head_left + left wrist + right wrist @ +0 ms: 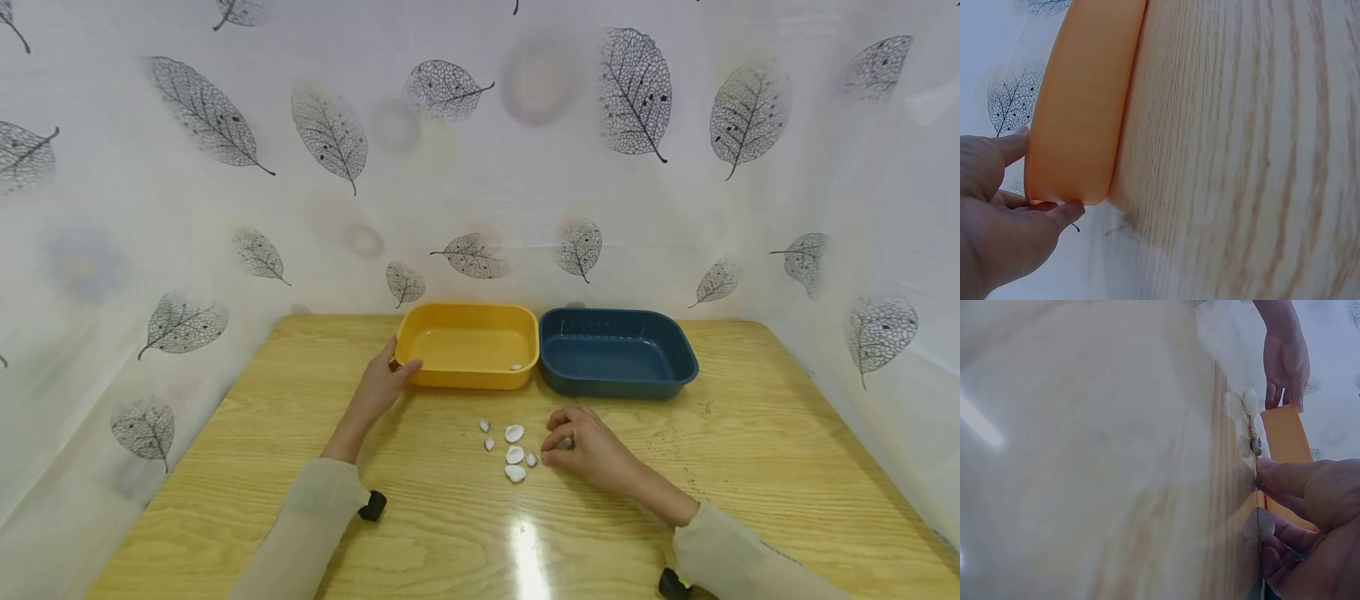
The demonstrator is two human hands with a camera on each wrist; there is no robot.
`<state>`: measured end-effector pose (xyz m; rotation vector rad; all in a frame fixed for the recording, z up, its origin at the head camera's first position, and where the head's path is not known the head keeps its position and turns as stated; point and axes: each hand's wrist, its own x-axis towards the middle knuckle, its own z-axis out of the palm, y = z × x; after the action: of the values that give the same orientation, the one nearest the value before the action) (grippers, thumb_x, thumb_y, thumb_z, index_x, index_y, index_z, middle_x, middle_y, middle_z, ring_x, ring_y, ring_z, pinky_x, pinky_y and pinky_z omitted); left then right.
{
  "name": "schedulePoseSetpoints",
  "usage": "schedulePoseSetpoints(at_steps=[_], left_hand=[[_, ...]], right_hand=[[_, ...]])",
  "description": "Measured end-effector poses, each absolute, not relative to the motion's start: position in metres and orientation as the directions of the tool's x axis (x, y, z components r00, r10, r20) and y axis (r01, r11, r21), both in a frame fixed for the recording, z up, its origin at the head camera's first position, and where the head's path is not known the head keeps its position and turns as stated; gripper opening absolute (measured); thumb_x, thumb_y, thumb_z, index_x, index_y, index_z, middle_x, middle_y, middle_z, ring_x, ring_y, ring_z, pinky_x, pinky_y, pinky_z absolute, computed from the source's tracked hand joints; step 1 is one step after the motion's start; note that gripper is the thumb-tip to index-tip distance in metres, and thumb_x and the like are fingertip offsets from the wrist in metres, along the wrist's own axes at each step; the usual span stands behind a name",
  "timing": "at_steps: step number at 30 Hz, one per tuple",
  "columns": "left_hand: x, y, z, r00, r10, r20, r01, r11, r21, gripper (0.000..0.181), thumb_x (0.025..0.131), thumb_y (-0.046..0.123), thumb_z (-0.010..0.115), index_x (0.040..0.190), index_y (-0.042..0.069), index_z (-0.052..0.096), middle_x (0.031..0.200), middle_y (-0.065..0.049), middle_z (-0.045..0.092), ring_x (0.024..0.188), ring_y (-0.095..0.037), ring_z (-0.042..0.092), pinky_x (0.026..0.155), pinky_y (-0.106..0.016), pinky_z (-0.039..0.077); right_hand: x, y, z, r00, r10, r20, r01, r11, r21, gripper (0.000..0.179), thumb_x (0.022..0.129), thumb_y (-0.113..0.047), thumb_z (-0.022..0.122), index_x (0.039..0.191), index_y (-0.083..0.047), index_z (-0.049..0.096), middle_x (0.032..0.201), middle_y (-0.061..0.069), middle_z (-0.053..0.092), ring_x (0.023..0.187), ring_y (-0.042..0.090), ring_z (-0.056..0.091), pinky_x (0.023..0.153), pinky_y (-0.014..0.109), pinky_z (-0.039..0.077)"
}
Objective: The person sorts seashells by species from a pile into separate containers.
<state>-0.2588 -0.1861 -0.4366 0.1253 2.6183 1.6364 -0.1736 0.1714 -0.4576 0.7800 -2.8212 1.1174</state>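
My left hand (381,385) holds the front left corner of a yellow plastic tray (468,380), thumb and fingers on opposite sides of its wall. One small shell (516,367) lies inside it. On the table, my right hand (592,450) has thumb and index finger pinched at a small shell (1258,482), mostly hidden by the fingers. Another white shell (1266,523) shows on the table beside the curled fingers in the right wrist view. Left of this hand lie several white seashells, larger ones (514,455) in a column and smaller ones (484,425) nearby.
A dark blue tray (618,388) stands right against the yellow one at the table's back. Behind both hangs a pale curtain (480,183) with a leaf print. The wooden table (435,517) reflects a bright light near its front.
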Motion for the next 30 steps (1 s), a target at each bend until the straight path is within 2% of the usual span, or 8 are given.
schedulePoseSetpoints(at_steps=[13,22,30], left_hand=[[-0.2579,-0.1854,-0.4343,-0.996,0.09,-0.021,0.021,0.443,0.896,0.079,0.109,0.023,0.057,0.162,-0.007,0.007,0.168,-0.027,0.012,0.15,-0.042,0.028,0.118,-0.05,0.035],[-0.2577,-0.1855,-0.4349,-0.996,0.087,-0.016,0.024,0.442,0.897,0.079,0.108,0.023,0.057,0.162,-0.007,0.008,0.168,-0.027,0.014,0.15,-0.041,0.03,0.117,-0.049,0.036],[-0.258,-0.1852,-0.435,-0.996,0.087,-0.013,0.027,0.438,0.899,0.078,0.108,0.022,0.057,0.162,-0.007,0.008,0.168,-0.027,0.015,0.15,-0.041,0.03,0.117,-0.049,0.036]], right_hand=[[-0.1746,0.1721,-0.4604,-0.867,-0.445,0.225,-0.481,0.625,-0.615,0.005,0.091,-0.016,0.08,0.087,-0.015,0.083,0.108,0.003,0.066,0.106,0.025,0.057,0.095,0.048,0.046],[-0.1753,0.1699,-0.4623,-0.857,-0.436,0.273,-0.505,0.608,-0.613,0.006,0.09,-0.01,0.08,0.085,-0.012,0.082,0.105,0.005,0.069,0.102,0.025,0.058,0.091,0.045,0.05],[-0.1806,0.1693,-0.463,-0.897,-0.38,0.224,-0.42,0.578,-0.7,0.007,0.093,-0.012,0.078,0.087,-0.01,0.083,0.103,0.002,0.069,0.1,0.025,0.061,0.087,0.038,0.053]])
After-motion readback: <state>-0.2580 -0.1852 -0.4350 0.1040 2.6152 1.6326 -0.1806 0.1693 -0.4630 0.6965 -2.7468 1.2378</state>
